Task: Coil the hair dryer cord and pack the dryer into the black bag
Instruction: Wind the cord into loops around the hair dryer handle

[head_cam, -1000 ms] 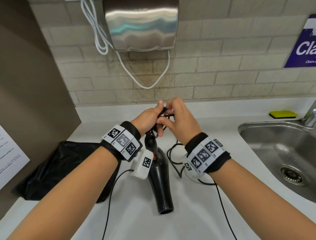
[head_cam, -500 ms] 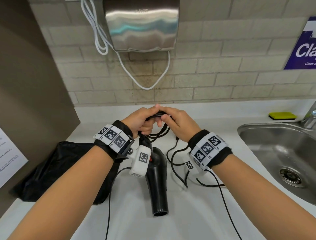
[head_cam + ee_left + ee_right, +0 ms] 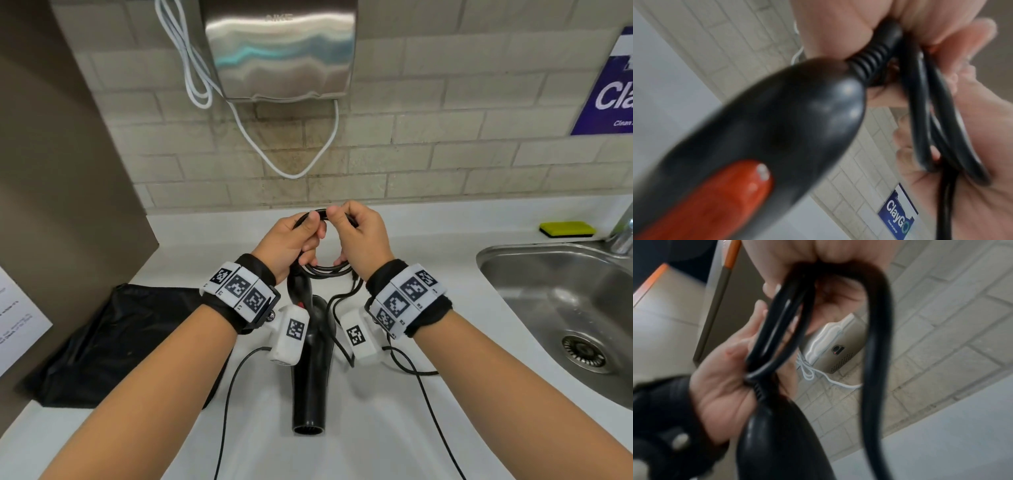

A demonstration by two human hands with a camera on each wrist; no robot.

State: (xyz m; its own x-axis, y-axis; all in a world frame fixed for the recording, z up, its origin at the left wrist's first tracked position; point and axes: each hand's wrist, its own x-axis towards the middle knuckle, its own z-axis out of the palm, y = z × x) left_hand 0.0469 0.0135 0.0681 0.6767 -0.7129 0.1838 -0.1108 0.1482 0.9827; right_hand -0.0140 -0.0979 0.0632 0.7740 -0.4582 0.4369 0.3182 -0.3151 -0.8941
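Observation:
A black hair dryer (image 3: 310, 377) with a red switch (image 3: 719, 199) lies on the white counter, nozzle toward me, handle end raised. Its black cord (image 3: 327, 269) is looped in a small coil between my hands. My left hand (image 3: 294, 240) grips the coil where the ribbed strain relief (image 3: 872, 60) leaves the handle. My right hand (image 3: 359, 236) pinches the top of the loop and holds the coil's right side; the cord (image 3: 875, 337) arches from its fingers. The loose rest of the cord (image 3: 411, 370) trails over the counter. The black bag (image 3: 116, 346) lies crumpled at the left.
A steel sink (image 3: 561, 308) with a drain is at the right, and a yellow sponge (image 3: 567, 229) lies behind it. A steel hand dryer (image 3: 279, 51) with a white cable (image 3: 287, 168) hangs on the tiled wall. A brown partition (image 3: 61, 171) borders the left.
Both hands rose and moved away from me with the cord. The loop between them grew wider, and more of the loose cord was drawn off the counter into the coil.

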